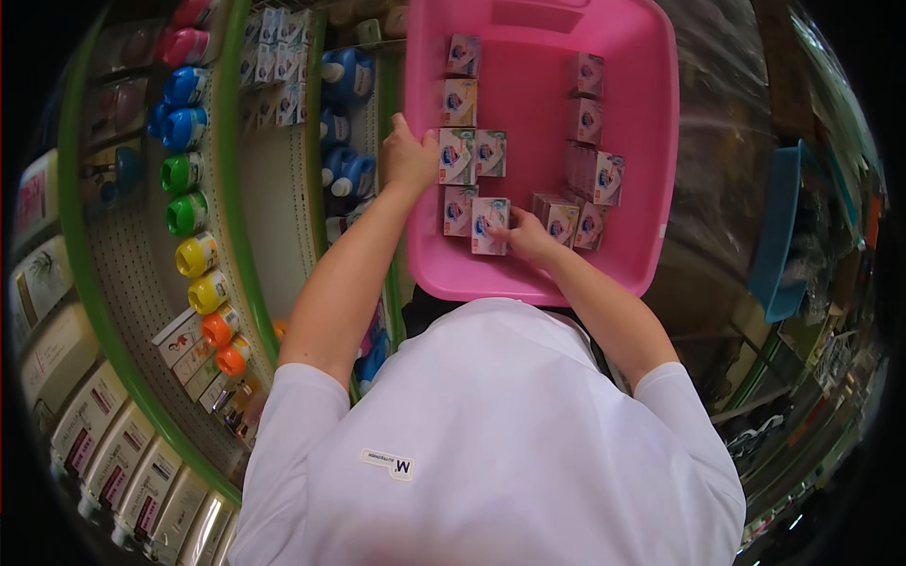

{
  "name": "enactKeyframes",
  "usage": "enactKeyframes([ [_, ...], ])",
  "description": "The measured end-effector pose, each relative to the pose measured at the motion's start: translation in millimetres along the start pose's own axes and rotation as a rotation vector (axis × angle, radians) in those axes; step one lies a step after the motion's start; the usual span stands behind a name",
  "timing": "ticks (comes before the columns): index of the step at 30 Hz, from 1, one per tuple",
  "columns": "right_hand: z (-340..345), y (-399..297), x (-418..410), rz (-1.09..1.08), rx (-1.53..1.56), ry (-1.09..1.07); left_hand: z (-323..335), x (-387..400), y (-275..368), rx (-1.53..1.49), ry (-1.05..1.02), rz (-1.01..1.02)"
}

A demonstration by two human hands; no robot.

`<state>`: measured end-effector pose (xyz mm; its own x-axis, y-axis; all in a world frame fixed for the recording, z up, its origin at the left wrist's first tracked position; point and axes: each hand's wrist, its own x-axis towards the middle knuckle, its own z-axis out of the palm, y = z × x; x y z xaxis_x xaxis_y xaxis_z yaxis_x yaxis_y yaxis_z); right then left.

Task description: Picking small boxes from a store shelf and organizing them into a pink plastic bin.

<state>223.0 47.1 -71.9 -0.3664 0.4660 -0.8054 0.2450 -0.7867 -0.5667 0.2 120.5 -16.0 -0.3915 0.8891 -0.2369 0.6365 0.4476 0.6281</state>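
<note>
A pink plastic tub (541, 283) is in front of my body, with small soap boxes along its two sides. My left hand (413, 157) grips the left rim, its thumb on the inner side, close to a white soap box (456, 157). Near the front of the tub, my right hand (527, 232) holds another white soap box (490, 226) by its right side. Behind that box is a lilac soap box (459, 211), partly covered. Just right of my right hand are yellow-and-white soap boxes (563, 223) and a row of pinkish soap boxes (607, 178).
Left of the tub, green-edged shelves (233, 177) hold blue detergent bottles (350, 74), stacked small boxes (279, 60) and colourful bottles (185, 127). Larger cartons (92, 424) line the lower left. A blue plastic bin (778, 233) and clear plastic sheeting (722, 106) are on the right.
</note>
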Motion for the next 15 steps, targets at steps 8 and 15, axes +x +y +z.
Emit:
enactKeyframes([
  [8,4.0,11.3,17.1,-0.044,0.045,-0.008,-4.7,-2.0,7.4,0.008,-0.014,-0.031],
  [15,32.4,29.3,34.5,-0.232,0.003,-0.158,-0.3,-4.2,-4.1,-0.054,0.115,-0.023],
])
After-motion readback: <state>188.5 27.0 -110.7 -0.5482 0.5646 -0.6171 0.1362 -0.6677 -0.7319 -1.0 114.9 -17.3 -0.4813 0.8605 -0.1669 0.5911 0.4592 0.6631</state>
